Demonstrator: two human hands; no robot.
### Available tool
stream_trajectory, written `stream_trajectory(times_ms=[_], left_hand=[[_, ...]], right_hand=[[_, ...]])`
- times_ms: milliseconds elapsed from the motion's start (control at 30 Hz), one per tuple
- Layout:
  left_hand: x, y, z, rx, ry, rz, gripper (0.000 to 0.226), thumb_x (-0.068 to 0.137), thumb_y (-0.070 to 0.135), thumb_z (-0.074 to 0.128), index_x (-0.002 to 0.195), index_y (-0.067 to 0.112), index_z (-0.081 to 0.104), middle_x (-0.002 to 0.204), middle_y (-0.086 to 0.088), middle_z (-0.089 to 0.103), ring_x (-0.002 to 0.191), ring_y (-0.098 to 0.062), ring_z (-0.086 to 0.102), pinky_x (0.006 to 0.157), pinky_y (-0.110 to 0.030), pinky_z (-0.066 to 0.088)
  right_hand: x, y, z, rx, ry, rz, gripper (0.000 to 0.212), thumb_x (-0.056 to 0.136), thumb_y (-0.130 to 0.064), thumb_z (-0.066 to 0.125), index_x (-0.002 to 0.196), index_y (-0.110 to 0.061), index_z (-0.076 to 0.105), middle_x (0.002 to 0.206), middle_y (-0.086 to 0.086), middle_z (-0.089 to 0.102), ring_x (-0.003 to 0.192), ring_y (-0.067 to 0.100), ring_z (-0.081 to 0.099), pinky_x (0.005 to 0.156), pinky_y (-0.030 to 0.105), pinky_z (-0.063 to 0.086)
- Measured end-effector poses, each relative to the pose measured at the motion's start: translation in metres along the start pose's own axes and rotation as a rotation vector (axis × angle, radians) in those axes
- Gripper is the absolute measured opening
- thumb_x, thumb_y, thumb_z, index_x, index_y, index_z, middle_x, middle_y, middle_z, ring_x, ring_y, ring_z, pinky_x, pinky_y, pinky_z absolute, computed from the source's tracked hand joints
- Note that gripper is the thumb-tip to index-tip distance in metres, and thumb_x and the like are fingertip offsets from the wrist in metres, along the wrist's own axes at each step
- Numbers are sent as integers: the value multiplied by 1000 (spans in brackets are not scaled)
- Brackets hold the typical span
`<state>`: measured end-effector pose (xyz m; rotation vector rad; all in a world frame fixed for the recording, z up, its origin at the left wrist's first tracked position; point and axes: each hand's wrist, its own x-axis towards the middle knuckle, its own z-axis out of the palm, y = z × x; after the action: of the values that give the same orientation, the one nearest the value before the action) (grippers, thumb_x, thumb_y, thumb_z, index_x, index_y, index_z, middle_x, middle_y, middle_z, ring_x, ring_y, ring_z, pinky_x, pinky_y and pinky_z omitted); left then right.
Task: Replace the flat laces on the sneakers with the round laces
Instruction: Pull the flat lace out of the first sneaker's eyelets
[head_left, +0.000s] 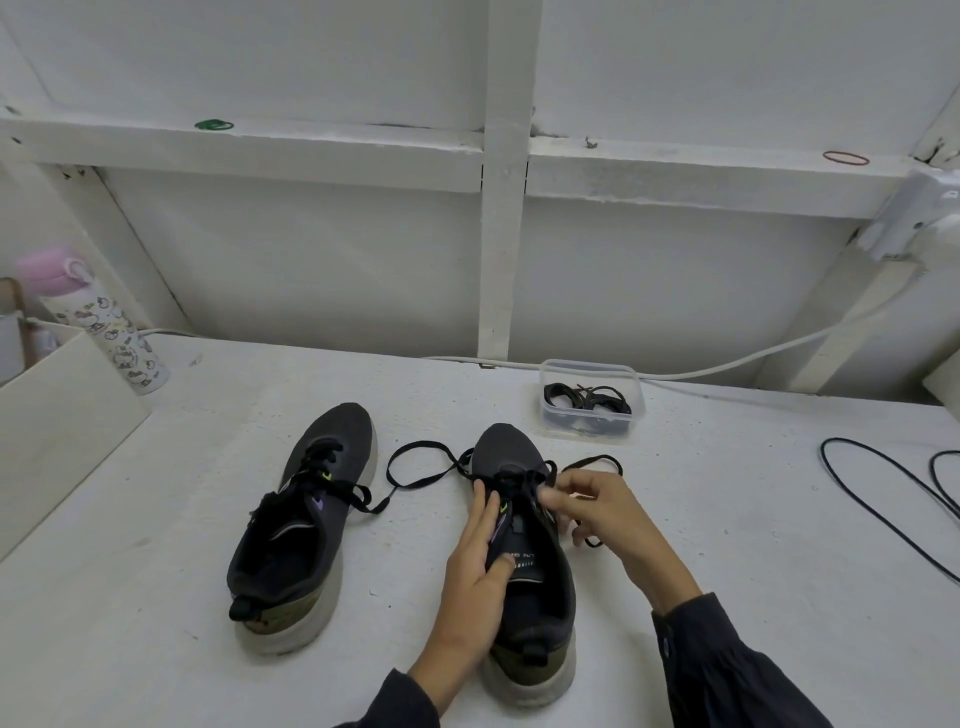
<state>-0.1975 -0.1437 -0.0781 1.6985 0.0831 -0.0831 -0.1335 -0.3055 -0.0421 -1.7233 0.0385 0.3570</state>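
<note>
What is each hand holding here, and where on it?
Left hand grips the right-side sneaker by its tongue; right hand pinches its flat lace near the front eyelets.

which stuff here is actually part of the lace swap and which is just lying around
Part of the job: held sneaker, its flat lace, other sneaker, tub of spare laces.

Just lying about: patterned bottle, black cable, white cable, green band, red band.
</note>
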Motion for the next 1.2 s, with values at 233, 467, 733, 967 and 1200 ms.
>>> stream_trajectory(times_ms=[233,467,733,967,1200], left_hand=[[-1,0,0,-1,1,-6,70,91,-15,42,150,19,30,158,20,16,138,11,21,113,-9,22],[0,0,1,-9,9,-12,69,91,-15,43,149,21,30,158,19,17,142,6,19,116,-15,20],[-2,0,-1,-5,-6,-19,69,92,-13,43,150,20,30,157,20,17,142,5,20,118,-21,22],[-1,0,1,11,17,-21,70,91,-14,44,149,22,30,158,19,18,143,4,20,119,-22,19],[-2,-1,-1,17,-4,-29,69,92,-12,44,151,21,29,158,20,18,144,3,19,121,-28,21]], right_hand=[[8,-5,1,-23,140,-72,18,91,-5,63,73,-8,62,66,1,60,52,14,53,46,22,38],[0,-6,-5,1,25,49,15,87,-20,72,85,-6,70,69,1,64,53,13,54,47,22,36],[10,-7,-7,141,323,-45,12,93,-9,62,82,-4,63,71,1,59,50,13,54,42,20,33],[-2,-8,1,-17,10,81,23,83,-23,76,70,-9,63,59,1,58,51,13,53,45,21,33],[12,-11,-8,194,344,-25,19,97,-13,57,79,-7,55,73,2,52,50,13,52,41,20,33]])
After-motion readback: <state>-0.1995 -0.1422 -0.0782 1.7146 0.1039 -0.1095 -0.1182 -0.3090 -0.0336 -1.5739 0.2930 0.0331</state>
